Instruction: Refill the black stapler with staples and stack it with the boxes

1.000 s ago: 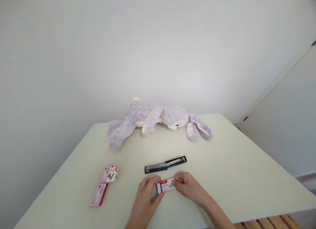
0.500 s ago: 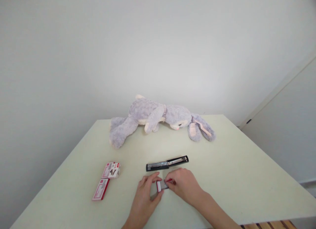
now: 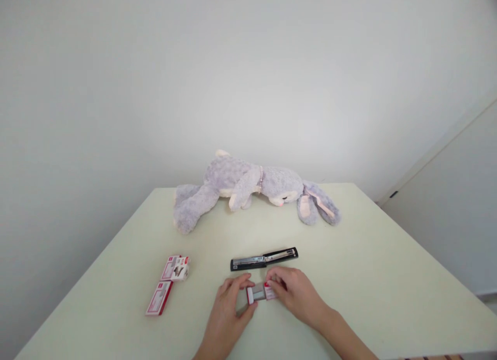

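A small red-and-white staple box (image 3: 250,295) lies on the table with its top open, and a grey strip that looks like staples shows inside. My left hand (image 3: 229,307) grips its left end between thumb and fingers. At the right end, the fingers of my right hand (image 3: 294,293) pinch the box's red-and-white flap (image 3: 269,291); those fingertips are partly hidden. Just beyond both hands lies a black stapler (image 3: 264,259), folded wide open with its metal magazine exposed.
Two flat red-and-white boxes (image 3: 159,298) and a small white box with a picture (image 3: 181,269) sit together at the left. A lilac plush rabbit (image 3: 233,176) lies along the back of the pale table (image 3: 349,277), near the wall.
My right hand has shifted slightly right, and more of the box's flap now shows beside its fingers. The left hand keeps its hold; the view has tilted a little.
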Tool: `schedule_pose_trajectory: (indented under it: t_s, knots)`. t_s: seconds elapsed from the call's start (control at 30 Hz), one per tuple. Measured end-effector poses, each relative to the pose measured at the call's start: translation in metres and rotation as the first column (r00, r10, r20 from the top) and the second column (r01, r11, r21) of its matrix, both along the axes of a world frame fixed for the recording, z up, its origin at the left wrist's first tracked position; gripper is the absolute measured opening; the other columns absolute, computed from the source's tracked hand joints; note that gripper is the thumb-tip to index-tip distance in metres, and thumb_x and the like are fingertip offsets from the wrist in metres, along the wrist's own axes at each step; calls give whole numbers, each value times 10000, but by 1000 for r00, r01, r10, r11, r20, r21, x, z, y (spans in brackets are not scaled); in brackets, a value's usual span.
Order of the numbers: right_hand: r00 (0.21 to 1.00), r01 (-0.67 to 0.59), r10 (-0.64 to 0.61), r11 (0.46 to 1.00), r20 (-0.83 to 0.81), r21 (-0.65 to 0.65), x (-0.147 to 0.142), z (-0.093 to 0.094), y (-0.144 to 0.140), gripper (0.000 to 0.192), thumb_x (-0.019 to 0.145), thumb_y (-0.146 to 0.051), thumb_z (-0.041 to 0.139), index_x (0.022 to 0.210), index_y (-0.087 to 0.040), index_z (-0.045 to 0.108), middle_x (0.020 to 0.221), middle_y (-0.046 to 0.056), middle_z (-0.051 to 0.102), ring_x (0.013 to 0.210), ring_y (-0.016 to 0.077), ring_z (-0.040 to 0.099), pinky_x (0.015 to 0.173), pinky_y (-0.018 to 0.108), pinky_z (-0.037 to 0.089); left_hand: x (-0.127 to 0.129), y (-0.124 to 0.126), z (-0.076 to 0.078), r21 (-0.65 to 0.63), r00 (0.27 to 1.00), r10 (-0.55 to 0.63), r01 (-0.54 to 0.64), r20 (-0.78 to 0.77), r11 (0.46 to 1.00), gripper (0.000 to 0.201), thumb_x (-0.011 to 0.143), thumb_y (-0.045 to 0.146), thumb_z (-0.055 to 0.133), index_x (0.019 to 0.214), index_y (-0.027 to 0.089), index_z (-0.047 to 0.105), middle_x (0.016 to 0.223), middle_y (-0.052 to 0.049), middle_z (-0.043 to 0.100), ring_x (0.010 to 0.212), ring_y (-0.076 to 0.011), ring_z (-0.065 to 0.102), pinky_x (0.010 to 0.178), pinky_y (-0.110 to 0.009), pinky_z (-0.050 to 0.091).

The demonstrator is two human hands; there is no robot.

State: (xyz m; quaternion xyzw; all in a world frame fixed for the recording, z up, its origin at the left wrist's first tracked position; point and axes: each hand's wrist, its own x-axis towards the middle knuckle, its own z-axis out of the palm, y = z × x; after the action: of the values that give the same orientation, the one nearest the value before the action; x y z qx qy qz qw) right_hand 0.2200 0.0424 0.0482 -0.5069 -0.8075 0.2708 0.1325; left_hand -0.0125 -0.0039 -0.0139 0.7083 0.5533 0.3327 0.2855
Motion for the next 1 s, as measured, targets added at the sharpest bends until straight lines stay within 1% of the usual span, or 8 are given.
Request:
schedule_pose_trajectory:
  t_s: [0.07, 0.13, 0.27, 0.47, 0.63, 0.77, 0.87, 1.0]
  knots:
    - [999, 34, -34, 999, -11, 3, 6, -2, -3, 233, 1014, -256, 509, 1038, -232, 739, 755, -15, 703, 673, 148, 625, 632, 224, 404, 0, 0, 1, 3, 1000, -1, 1, -2, 1000, 561, 852, 186, 702, 1384, 301, 566, 1212, -52, 723, 1202, -274, 626, 1076, -500, 492]
    - [1000, 30, -30, 1000, -10, 5, 6, -2, -4, 226, 1001, -264, 537, 1015, -245, 761, 760, -11, 711, 679, 153, 627, 632, 229, 400, 0, 1, 1, 2, 1000, 0, 0, -4, 1000, 551, 860, 195, 693, 1387, 296, 567, 1220, -62, 717, 1209, -281, 622, 1080, -514, 488]
    - [996, -82, 81, 997, 21, 17, -7, 0, 3, 174, 931, -253, 636, 918, -293, 804, 826, -14, 770, 746, 159, 670, 674, 237, 397, 1, 0, 2, -8, 1000, 8, -8, 1, 1000, 557, 849, 186, 704, 1379, 294, 571, 1227, -58, 710, 1210, -276, 622, 1082, -504, 486]
    - [960, -259, 254, 965, 117, 31, -38, 0, 19, 147, 836, -221, 679, 823, -259, 821, 792, 42, 799, 769, 215, 706, 714, 277, 405, 2, -2, 0, 5, 999, 42, -42, 22, 999, 616, 817, 162, 731, 1394, 301, 561, 1239, -49, 702, 1207, -264, 627, 1074, -469, 497]
    - [947, -310, 305, 950, 101, 36, -42, 1, 23, 162, 832, -190, 657, 798, -238, 808, 805, 52, 799, 769, 215, 707, 720, 280, 407, 3, -2, 0, -8, 998, 49, -49, 26, 999, 607, 817, 172, 734, 1390, 284, 564, 1285, -72, 673, 1220, -274, 611, 1080, -485, 486]
    - [968, -252, 252, 967, 5, 32, -20, 5, 24, 181, 937, -272, 625, 927, -266, 806, 826, 7, 782, 762, 171, 682, 697, 250, 400, 2, -2, 3, -28, 999, 27, -27, 30, 999, 604, 821, 151, 714, 1387, 289, 557, 1252, -67, 695, 1237, -288, 597, 1095, -512, 464]
    - [982, -178, 179, 984, -60, 10, 6, 1, 19, 223, 996, -322, 578, 985, -256, 791, 825, 0, 750, 733, 155, 648, 662, 238, 405, 2, -1, 6, -38, 999, 12, -11, 33, 999, 592, 821, 151, 710, 1375, 302, 566, 1217, -53, 714, 1234, -289, 602, 1100, -514, 458]
    - [962, -15, -12, 995, -271, -98, 28, -12, 4, 285, 1005, -427, 574, 965, -227, 774, 851, 22, 721, 743, 174, 622, 665, 257, 433, 2, -1, 7, -43, 1000, 14, -13, 19, 999, 560, 829, 179, 712, 1362, 296, 586, 1216, -54, 717, 1221, -284, 611, 1094, -504, 467]
